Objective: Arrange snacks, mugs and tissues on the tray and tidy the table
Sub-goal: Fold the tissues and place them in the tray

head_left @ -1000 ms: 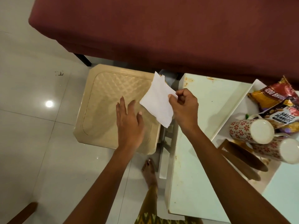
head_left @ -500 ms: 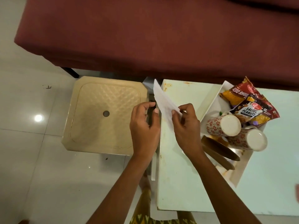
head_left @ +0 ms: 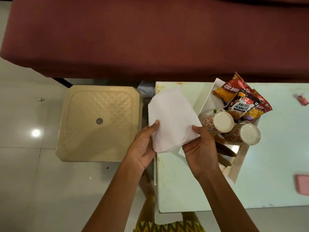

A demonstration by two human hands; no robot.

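Tissue [head_left: 172, 121]: spread open, pinched at its near edge by my left hand [head_left: 143, 148] and right hand [head_left: 199, 148], above the table's [head_left: 184, 190] left end. Right of the tissue, tray [head_left: 237, 166]: two mugs [head_left: 218, 123] on their sides, snacks [head_left: 240, 101], possibly wooden utensils.

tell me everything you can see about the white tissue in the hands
The tissue is a plain white sheet of thin, soft-looking paper, opened out fairly flat with faint creases and uneven edges. It is held in the air above the left end of the pale table, next to the tray. The left hand pinches its lower left edge and the right hand its lower right corner. Nothing else touches it.
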